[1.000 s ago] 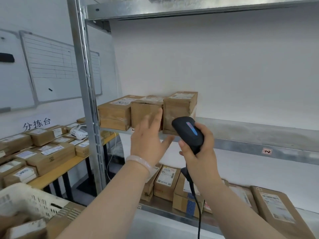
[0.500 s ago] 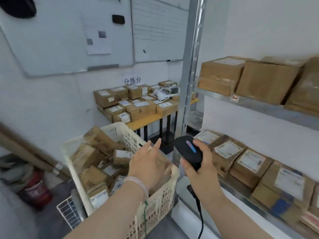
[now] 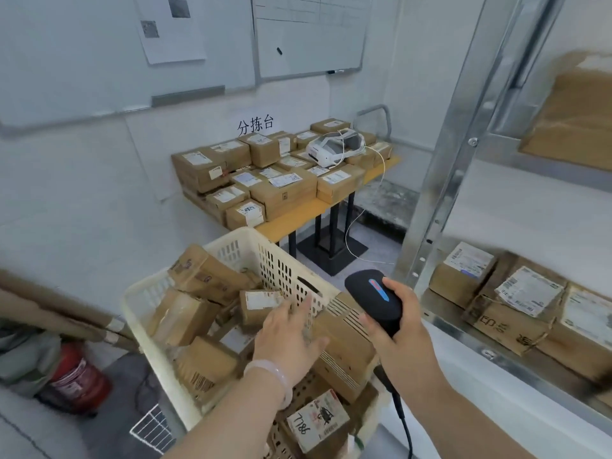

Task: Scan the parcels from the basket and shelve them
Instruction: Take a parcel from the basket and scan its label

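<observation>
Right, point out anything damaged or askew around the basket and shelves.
The parcels in the basket lie jumbled and tilted. On the lower shelf, one brown parcel looks crumpled and dented. Nothing looks spilled.

Bare forearms, 1 pale bangle (image 3: 277, 376) behind left hand (image 3: 288, 332)

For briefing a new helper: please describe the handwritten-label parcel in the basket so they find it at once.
Find the cream basket beside the metal shelving. At its nearest end lies a small parcel. Only its white label carries large handwritten digits.
</observation>
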A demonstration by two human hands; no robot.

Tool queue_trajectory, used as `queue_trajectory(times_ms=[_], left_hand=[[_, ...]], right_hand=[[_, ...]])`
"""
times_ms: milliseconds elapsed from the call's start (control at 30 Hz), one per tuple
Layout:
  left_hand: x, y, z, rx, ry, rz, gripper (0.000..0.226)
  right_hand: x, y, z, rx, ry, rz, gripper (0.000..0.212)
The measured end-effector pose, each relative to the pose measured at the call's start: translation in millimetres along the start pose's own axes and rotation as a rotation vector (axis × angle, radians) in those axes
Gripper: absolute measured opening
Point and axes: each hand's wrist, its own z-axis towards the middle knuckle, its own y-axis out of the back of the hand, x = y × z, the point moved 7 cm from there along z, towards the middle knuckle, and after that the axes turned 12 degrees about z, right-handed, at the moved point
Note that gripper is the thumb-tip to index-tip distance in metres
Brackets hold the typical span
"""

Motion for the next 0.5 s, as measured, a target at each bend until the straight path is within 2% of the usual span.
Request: queue_trajectory(times_ms=[167,367,500], left_hand=[[-14,-41,56,0.191,-0.092,-0.013,0.083],[-37,-81,96,0.343,-0.221,0.113,0.085],[-38,-99,110,0.401,-0.207,0.068,0.100]], right_hand=[[-44,6,9,-0.117,-0.168,-0.069,0.066],[-104,15,2,-0.341,-0.379,-0.017,0.057],[-132,12,-1,-0.415,-0.458,0.031,0.058]])
